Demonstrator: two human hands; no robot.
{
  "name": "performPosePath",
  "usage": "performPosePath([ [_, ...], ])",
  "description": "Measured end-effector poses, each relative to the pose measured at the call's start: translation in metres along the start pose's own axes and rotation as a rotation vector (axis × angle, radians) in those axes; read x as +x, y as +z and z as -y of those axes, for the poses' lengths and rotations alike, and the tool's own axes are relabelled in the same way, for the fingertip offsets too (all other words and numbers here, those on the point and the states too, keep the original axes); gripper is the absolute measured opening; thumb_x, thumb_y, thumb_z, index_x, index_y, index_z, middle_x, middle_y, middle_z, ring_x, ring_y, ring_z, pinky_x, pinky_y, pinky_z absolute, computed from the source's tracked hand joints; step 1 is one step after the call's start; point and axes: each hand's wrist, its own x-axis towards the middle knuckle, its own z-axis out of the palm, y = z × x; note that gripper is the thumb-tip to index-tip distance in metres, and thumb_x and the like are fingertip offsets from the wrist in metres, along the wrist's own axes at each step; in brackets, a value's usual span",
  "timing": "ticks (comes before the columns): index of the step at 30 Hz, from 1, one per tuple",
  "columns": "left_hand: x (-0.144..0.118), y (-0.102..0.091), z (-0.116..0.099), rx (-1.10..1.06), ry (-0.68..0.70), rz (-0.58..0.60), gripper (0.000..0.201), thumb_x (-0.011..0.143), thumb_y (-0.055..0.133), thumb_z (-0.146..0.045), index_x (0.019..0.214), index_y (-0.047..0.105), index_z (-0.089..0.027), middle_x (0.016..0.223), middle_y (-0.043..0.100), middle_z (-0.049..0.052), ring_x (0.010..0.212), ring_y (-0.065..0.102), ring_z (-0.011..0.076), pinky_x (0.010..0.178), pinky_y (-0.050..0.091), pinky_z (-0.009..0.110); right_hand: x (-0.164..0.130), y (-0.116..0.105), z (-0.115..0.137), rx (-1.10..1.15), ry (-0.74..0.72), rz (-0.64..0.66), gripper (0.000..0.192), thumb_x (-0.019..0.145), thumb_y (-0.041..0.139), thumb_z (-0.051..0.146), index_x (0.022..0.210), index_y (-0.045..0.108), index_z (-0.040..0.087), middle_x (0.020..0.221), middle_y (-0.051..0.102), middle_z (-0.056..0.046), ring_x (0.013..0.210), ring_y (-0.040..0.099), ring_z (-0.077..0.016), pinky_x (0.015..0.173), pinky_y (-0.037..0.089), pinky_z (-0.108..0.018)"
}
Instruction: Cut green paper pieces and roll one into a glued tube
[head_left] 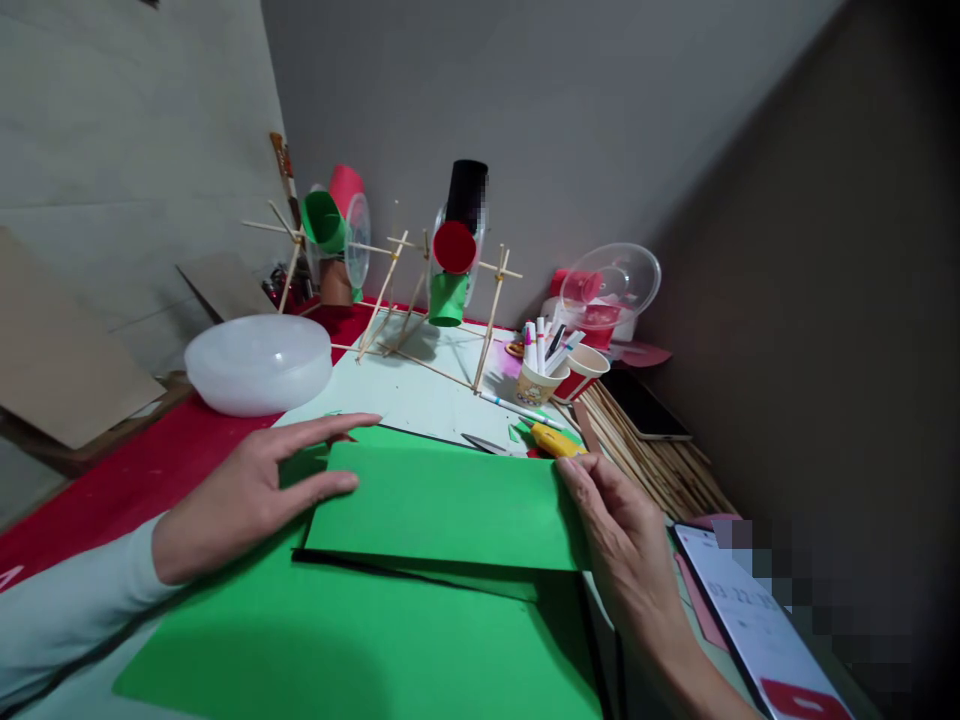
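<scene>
A rectangular piece of green paper [442,505] is raised a little over a larger green sheet [300,640], with dark edging showing along its lower side. At its right end my right hand [626,530] pinches it, the thumb on top and the other fingers partly hidden. My left hand [247,490] is at the left end with thumb and forefinger spread apart; the thumb tip is over the paper and the forefinger reaches past its far edge. Just behind the paper are a yellow cutter [555,440] and scissor blades [484,443].
Stick frames carry paper-tube wheels, a black, red and green one [454,250] among them. A translucent bowl [259,365] stands at left. Right are a cup of markers [540,380], a red cup [583,372], wooden sticks [645,455] and a lit phone [757,620].
</scene>
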Motion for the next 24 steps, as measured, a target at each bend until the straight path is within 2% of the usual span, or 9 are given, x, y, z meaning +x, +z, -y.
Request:
performPosePath([
  [3,0.003,-0.006,-0.005,-0.322,-0.179,-0.083,0.041,0.077,0.072,-0.049,0.115,0.070,-0.034,0.105,0.069,0.002,0.097,0.063,0.0215,0.080,0.053,0.027,-0.001,-0.002,0.000,0.061,0.069,-0.002,0.038,0.087,0.059,0.053,0.070,0.055,0.019,0.064,0.041,0.003,0.056,0.035,-0.0112,0.048,0.030,-0.022],
  [5,0.004,-0.005,-0.010,-0.544,-0.255,-0.093,0.037,0.075,0.076,-0.043,0.110,0.072,-0.031,0.091,0.066,0.001,0.082,0.060,0.0146,0.066,0.050,0.019,-0.001,-0.002,-0.001,0.099,0.116,0.008,0.039,0.086,0.061,0.055,0.072,0.057,0.018,0.065,0.042,0.003,0.058,0.035,-0.0111,0.049,0.029,-0.021],
  [7,0.004,-0.002,-0.015,-0.746,-0.302,-0.085,0.034,0.074,0.078,-0.037,0.107,0.073,-0.029,0.085,0.064,0.000,0.077,0.057,0.0109,0.061,0.047,0.014,-0.001,-0.002,-0.003,0.170,0.189,0.046,0.038,0.086,0.062,0.054,0.075,0.058,0.018,0.067,0.042,0.003,0.059,0.035,-0.0107,0.050,0.029,-0.021],
  [10,0.004,0.002,-0.020,-0.960,-0.340,-0.049,0.031,0.075,0.079,-0.031,0.105,0.072,-0.025,0.088,0.065,0.001,0.079,0.060,0.0108,0.065,0.050,0.015,0.001,-0.001,-0.007,0.361,0.292,0.109,0.033,0.086,0.064,0.051,0.082,0.059,0.018,0.070,0.042,0.003,0.060,0.035,-0.0101,0.051,0.030,-0.021],
  [13,0.005,0.002,-0.020,-1.071,-0.363,-0.054,0.028,0.072,0.081,-0.026,0.098,0.072,-0.021,0.085,0.067,0.002,0.076,0.062,0.0116,0.066,0.052,0.017,0.003,-0.001,-0.010,0.567,0.359,0.212,0.030,0.083,0.070,0.047,0.084,0.059,0.019,0.068,0.041,0.004,0.058,0.035,-0.0095,0.051,0.029,-0.021],
  [15,0.006,0.000,-0.019,-1.126,-0.372,-0.077,0.026,0.069,0.084,-0.023,0.091,0.071,-0.019,0.079,0.067,0.002,0.069,0.062,0.0110,0.063,0.053,0.018,0.004,-0.003,-0.009,0.625,0.377,0.292,0.029,0.081,0.072,0.046,0.088,0.060,0.020,0.067,0.043,0.004,0.057,0.036,-0.0094,0.053,0.030,-0.021],
  [19,0.010,-0.004,-0.017,-1.203,-0.333,-0.093,0.034,0.061,0.089,-0.022,0.088,0.068,-0.017,0.076,0.068,0.002,0.065,0.063,0.0124,0.062,0.055,0.021,0.006,-0.006,-0.005,0.542,0.314,0.414,0.029,0.081,0.073,0.043,0.097,0.065,0.021,0.073,0.050,0.003,0.064,0.042,-0.0100,0.058,0.032,-0.020],
  [22,0.014,-0.008,-0.021,-1.188,-0.274,-0.092,0.038,0.059,0.090,-0.021,0.089,0.066,-0.017,0.074,0.068,0.002,0.063,0.063,0.0125,0.060,0.056,0.021,0.007,-0.008,0.004,0.443,0.202,0.553,0.020,0.082,0.073,0.039,0.090,0.067,0.021,0.073,0.054,0.003,0.068,0.047,-0.0106,0.062,0.035,-0.020],
  [24,0.017,-0.011,-0.028,-1.172,-0.262,-0.095,0.041,0.058,0.091,-0.022,0.090,0.066,-0.017,0.073,0.068,0.002,0.062,0.063,0.0124,0.059,0.056,0.021,0.007,-0.009,0.014,0.399,0.118,0.625,0.015,0.085,0.069,0.036,0.086,0.067,0.021,0.084,0.063,0.000,0.081,0.056,-0.0141,0.073,0.040,-0.023],
])
